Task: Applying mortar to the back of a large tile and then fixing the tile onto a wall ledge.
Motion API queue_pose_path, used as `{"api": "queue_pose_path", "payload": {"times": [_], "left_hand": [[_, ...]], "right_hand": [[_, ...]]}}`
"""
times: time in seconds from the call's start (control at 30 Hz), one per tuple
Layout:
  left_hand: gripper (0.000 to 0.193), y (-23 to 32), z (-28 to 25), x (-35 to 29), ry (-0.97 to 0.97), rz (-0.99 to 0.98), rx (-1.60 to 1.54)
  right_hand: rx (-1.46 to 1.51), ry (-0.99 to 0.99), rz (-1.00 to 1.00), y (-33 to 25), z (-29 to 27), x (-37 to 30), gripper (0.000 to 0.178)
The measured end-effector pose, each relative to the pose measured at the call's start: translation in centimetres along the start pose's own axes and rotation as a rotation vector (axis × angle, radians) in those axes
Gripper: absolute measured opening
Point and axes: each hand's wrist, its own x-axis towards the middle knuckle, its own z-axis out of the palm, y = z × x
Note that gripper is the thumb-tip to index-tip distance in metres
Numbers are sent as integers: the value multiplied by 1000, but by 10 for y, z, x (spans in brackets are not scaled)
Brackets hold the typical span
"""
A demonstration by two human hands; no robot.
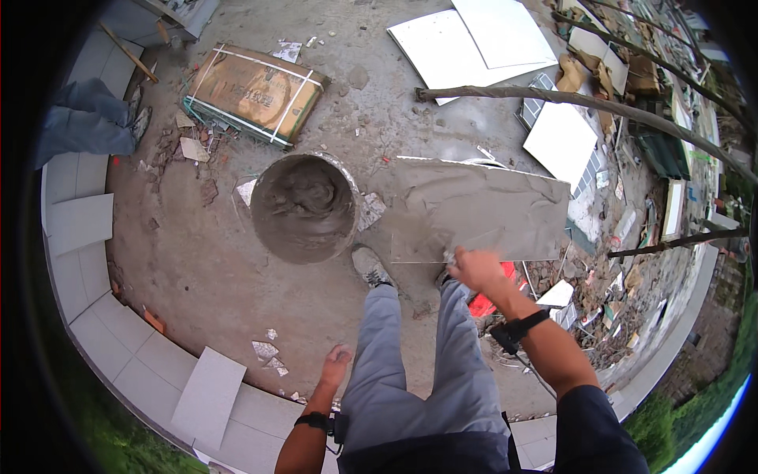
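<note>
tiles [88,316] along the left rim: pale, flat, edge to edge, presumably kept to the side, out from underfoot. upper left: legs of another person [91,118], in blue trousers. next: carton [253,91], dirty on top, flat on the floor [213,276]; strapped, probably to hold heavy contents together. nearer and to the right: round bucket [354,189] of wet grey mortar [306,189], just ahead of the left shoe [371,266], likely positioned for scooping without a step. below the bucket: left hand [337,363], empty, fingers loosely curled, touching nothing; probably held back for balance. centre right: mortar-coated slab [489,209], flat, long side facing the body, grey layer over nearly the whole face; probably set square for even reach. right hand [475,270]: at the near edge of the slab, closed, apparently around a tool handle [450,257]; tool type too blurred to tell. relative position: slab directly beyond the right hand, extending to both sides; well ahead and to the right of the left hand. beyond the slab: white boards [474,47], overlapping. far right: rubble [624,276], probably kept off to the side.
</note>
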Motion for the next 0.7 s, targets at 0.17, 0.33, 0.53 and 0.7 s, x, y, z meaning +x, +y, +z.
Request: {"api": "queue_pose_path", "payload": {"times": [0.17,0.33,0.53,0.7], "left_hand": [[28,17,12,4,6,12,-83],[27,11,8,8,-16,3,-122],[25,6,11,1,-8,-125,-13],[23,-4,-4,4,59,-17,-122]], "right_hand": [[70,-243,-86,-19,26,-19,44],[472,-37,114,-5,-6,-12,48],[501,-18,140,25,11,-36,48],[-15,-97,66,35,53,-85,39]]}}
